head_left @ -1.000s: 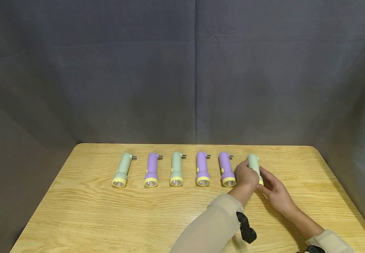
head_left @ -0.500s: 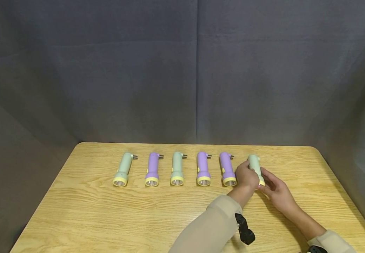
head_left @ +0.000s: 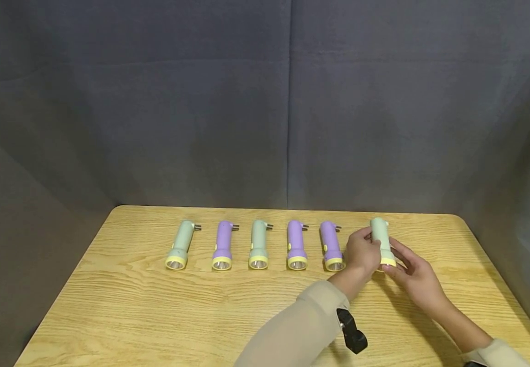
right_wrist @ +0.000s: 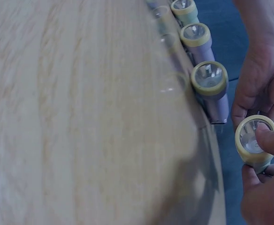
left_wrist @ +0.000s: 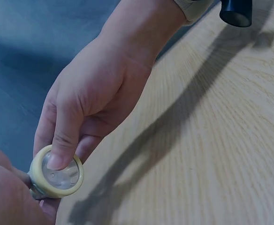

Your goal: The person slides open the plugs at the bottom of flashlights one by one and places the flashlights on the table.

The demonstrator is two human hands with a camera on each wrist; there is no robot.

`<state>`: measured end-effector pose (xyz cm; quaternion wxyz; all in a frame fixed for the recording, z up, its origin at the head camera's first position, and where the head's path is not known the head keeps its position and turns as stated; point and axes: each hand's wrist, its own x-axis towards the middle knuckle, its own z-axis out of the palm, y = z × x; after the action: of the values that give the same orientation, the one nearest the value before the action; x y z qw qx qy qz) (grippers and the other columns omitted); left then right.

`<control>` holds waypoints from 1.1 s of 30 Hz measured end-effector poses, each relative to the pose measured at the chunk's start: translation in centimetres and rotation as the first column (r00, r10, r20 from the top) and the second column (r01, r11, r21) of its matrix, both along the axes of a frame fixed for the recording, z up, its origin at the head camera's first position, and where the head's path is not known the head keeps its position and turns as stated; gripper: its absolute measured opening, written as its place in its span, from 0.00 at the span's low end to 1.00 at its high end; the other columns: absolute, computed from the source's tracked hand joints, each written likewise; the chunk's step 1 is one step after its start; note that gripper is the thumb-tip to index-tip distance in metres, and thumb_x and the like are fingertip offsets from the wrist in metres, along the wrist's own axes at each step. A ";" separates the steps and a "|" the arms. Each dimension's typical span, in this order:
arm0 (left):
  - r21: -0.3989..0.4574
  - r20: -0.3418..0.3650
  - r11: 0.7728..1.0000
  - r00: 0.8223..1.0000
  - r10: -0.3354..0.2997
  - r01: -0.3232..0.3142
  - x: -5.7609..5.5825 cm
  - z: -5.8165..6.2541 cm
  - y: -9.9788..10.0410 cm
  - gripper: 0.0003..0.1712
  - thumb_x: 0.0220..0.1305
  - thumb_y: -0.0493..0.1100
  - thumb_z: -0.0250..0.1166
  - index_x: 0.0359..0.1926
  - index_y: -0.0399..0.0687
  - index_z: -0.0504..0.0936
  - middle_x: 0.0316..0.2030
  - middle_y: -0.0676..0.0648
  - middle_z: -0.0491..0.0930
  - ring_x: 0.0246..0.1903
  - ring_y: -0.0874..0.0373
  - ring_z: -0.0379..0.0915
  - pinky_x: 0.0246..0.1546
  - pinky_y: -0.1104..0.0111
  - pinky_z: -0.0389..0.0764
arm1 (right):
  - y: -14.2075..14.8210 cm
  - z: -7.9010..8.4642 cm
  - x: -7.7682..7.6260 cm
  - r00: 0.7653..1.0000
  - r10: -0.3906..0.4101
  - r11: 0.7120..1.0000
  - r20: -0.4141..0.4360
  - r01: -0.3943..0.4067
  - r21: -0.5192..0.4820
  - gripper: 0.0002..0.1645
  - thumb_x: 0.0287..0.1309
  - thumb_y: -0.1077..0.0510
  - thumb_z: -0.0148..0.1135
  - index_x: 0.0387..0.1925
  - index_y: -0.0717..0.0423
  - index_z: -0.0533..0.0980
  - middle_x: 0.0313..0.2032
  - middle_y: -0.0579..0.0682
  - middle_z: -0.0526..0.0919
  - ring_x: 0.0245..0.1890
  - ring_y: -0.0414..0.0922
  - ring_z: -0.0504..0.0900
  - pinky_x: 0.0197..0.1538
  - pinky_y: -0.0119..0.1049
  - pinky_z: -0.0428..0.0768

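Observation:
A pale green flashlight (head_left: 380,239) with a yellow rim is held at the right end of a row, its lens end facing the person. My left hand (head_left: 363,252) grips its body from the left side. From the right, my right hand (head_left: 418,280) holds the head end, and its thumb lies across the clear lens (left_wrist: 66,176), as both wrist views show. Nearest to the left hand lies a purple flashlight (head_left: 330,242). The left hand's fingers behind the body are partly hidden.
To the left lie more flashlights in the row: purple (head_left: 295,242), green (head_left: 258,242), purple (head_left: 222,242) and green (head_left: 181,242), with plug prongs sticking out at their far ends. Under them is a wooden table (head_left: 155,316); a dark curtain (head_left: 201,127) hangs around it.
Both hands have moved slightly right with the green flashlight and raised it a little; more of its yellow rim shows now. The other flashlights stay in place.

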<state>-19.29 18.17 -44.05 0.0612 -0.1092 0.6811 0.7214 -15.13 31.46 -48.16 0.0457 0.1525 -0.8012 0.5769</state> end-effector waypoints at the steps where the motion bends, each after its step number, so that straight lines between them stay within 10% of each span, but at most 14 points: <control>1: 0.031 -0.007 0.999 1.000 -0.009 0.009 0.1 0.2 -0.1 0.19 0.66 0.27 0.64 0.57 0.39 0.83 0.47 0.47 0.84 0.51 0.49 0.81 0.54 0.59 0.83 | 0.1 0.3 0.1 1.000 -0.006 1.000 -0.002 0.006 0.002 0.40 0.65 0.73 0.61 0.73 0.75 0.56 0.71 0.74 0.59 0.63 0.23 0.68 0.58 0.19 0.74; 12: 0.046 -0.108 0.993 0.989 -0.101 0.106 1.0 2.1 -1.8 0.20 0.66 0.28 0.65 0.59 0.35 0.81 0.45 0.50 0.81 0.43 0.58 0.80 0.42 0.68 0.86 | -0.2 2.7 1.3 1.000 0.008 0.998 -0.020 -0.010 -0.061 0.41 0.63 0.75 0.63 0.74 0.72 0.58 0.70 0.40 0.67 0.63 0.26 0.70 0.58 0.23 0.76; 33: 0.071 -0.174 0.979 0.968 -0.178 0.193 3.8 4.0 -8.0 0.21 0.68 0.30 0.65 0.61 0.38 0.79 0.52 0.49 0.77 0.52 0.52 0.79 0.49 0.61 0.85 | -5.1 5.6 3.9 0.998 -0.004 0.999 -0.070 0.002 -0.041 0.41 0.57 0.76 0.67 0.72 0.70 0.64 0.69 0.43 0.70 0.64 0.29 0.71 0.59 0.25 0.77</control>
<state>-15.52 10.19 -40.09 0.0760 0.0186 0.6589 0.7481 -11.25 26.34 -42.59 0.0778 0.1704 -0.7873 0.5874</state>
